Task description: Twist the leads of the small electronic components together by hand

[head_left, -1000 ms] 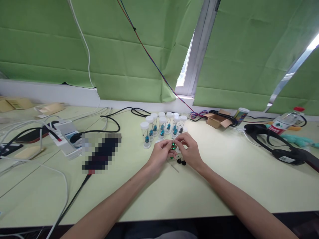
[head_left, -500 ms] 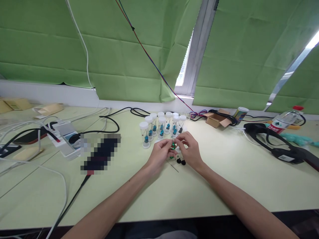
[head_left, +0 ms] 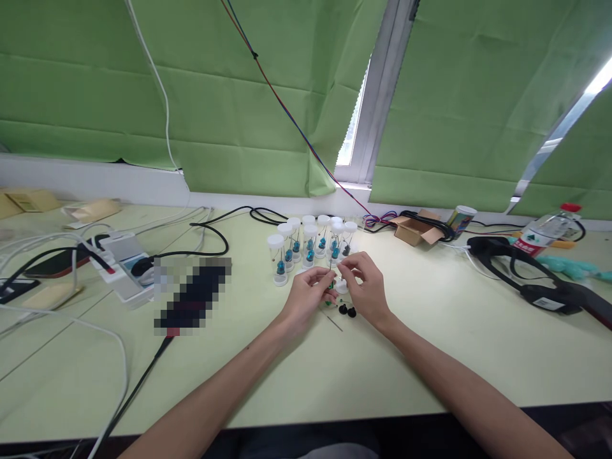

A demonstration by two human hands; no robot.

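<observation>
Green part (head_left: 331,285), probably light, rigid, best held by its sides, is pinched by the left hand (head_left: 306,295); grip of the right hand (head_left: 365,285) cannot be told.

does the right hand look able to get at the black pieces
Probably yes: the right hand is close to the black pieces, with nothing visible in the way, though whether it holds something small is unclear.

No legible text anywhere
</observation>
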